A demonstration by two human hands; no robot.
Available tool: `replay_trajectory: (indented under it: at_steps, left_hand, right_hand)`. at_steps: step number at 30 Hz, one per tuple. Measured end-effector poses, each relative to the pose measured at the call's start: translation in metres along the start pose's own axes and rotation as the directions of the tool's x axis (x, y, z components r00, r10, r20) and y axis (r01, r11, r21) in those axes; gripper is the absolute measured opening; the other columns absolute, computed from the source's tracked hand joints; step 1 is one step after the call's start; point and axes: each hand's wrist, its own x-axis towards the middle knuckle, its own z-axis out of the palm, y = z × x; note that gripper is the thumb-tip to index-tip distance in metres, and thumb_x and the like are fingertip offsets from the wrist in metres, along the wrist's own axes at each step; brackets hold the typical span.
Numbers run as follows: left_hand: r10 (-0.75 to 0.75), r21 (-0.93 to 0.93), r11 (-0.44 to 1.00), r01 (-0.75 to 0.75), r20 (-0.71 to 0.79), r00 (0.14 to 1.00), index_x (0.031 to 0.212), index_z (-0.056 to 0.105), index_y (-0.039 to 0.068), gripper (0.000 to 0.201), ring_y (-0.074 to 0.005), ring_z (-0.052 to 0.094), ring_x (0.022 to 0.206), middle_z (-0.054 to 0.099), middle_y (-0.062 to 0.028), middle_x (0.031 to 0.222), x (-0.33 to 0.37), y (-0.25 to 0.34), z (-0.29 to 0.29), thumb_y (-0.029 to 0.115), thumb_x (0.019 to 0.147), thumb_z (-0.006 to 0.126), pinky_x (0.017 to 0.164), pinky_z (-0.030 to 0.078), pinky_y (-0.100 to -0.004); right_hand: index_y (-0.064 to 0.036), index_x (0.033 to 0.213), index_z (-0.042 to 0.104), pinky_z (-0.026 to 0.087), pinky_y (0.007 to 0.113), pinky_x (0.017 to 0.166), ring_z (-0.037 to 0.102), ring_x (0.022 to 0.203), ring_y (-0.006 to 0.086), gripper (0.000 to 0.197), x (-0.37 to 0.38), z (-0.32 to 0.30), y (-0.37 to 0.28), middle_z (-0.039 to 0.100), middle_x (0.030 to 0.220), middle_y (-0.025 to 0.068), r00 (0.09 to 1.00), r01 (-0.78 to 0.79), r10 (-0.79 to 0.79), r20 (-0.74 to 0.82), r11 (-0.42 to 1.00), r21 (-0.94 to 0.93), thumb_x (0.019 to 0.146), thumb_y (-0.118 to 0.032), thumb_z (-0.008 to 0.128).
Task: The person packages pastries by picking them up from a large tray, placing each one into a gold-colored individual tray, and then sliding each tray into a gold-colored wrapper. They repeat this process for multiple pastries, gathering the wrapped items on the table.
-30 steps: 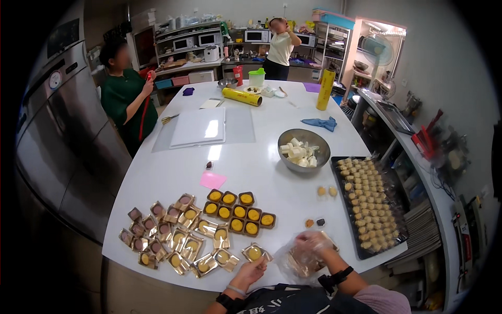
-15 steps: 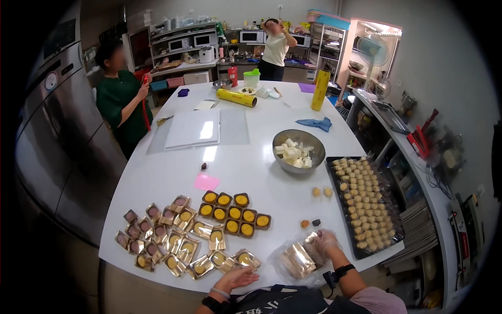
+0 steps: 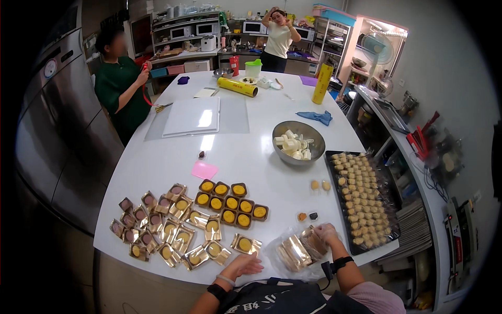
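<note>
My left hand is open at the table's near edge, fingers stretched out and holding nothing. Just beyond its fingertips lies a wrapped yellow cake in a gold-backed clear packet. My right hand, in a thin clear glove, grips flat gold wrappers at the mouth of a clear plastic bag; its fingertips are partly hidden. More gold wrappers are stacked in the bag. Left of my hands spread several packets with yellow or purple cakes. Behind them, unwrapped yellow cakes stand in brown trays.
At the right, a black tray carries rows of small pale balls. A steel bowl holds white pieces. Two loose balls, small dark and orange lumps and a pink card lie nearby. Two people stand beyond the table.
My left hand has moved slightly forward and right. The nearest wrapped cake now lies a little farther from the table edge. My right hand stays at the gold wrappers. The view has shifted slightly.
</note>
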Motion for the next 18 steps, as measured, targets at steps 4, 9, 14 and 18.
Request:
replay_trajectory:
  at_steps: [4, 9, 14, 18]
  left_hand:
    - [-0.044, 0.079, 0.996, 0.046, -0.022, 0.999, 0.097, 0.051, -0.001, 0.044, -0.0214, 0.063, 0.075, 0.062, -0.0156, 0.087, -0.006, 0.004, 0.006, 0.041, 0.086, 0.042, 0.062, 0.049, -0.0257]
    - [0.068, 0.075, 0.995, -0.063, -0.071, 0.995, 0.093, 0.052, 0.0, 0.039, -0.02, 0.063, 0.072, 0.063, -0.0148, 0.083, -0.017, 0.006, 0.004, 0.037, 0.086, 0.044, 0.062, 0.049, -0.0252]
    - [0.109, 0.048, 0.993, -0.107, -0.055, 0.992, 0.091, 0.053, 0.001, 0.035, -0.0193, 0.062, 0.071, 0.063, -0.0138, 0.082, -0.023, 0.006, 0.007, 0.034, 0.087, 0.044, 0.062, 0.048, -0.0249]
    - [0.136, 0.054, 0.99, -0.133, -0.051, 0.989, 0.092, 0.055, 0.002, 0.035, -0.0161, 0.061, 0.071, 0.063, -0.0109, 0.082, -0.026, 0.009, 0.014, 0.035, 0.085, 0.046, 0.061, 0.045, -0.0237]
  right_hand:
    - [-0.0078, 0.082, 0.064, 0.046, 0.037, 0.072, 0.059, 0.076, 0.0298, 0.029, 0.012, 0.015, 0.012, 0.061, 0.078, 0.0145, 0.999, 0.004, -0.003, 0.048, 1.0, -0.025, 0.073, -0.031, 0.049]
    - [-0.0055, 0.071, 0.064, 0.047, 0.031, 0.06, 0.059, 0.06, 0.0198, 0.026, -0.004, -0.015, -0.007, 0.062, 0.069, 0.0113, 0.984, -0.165, 0.151, 0.1, 0.973, 0.158, 0.071, -0.031, 0.059]
    - [-0.0012, 0.072, 0.063, 0.044, 0.028, 0.05, 0.053, 0.051, 0.013, 0.028, -0.022, -0.029, -0.02, 0.058, 0.06, 0.0058, 0.972, -0.234, 0.206, 0.113, 0.808, 0.54, 0.07, -0.029, 0.065]
    - [0.0008, 0.078, 0.062, 0.042, 0.028, 0.047, 0.051, 0.05, 0.013, 0.031, -0.017, -0.019, -0.009, 0.055, 0.056, 0.0049, 0.955, -0.285, 0.173, 0.24, 0.751, 0.596, 0.07, -0.029, 0.065]
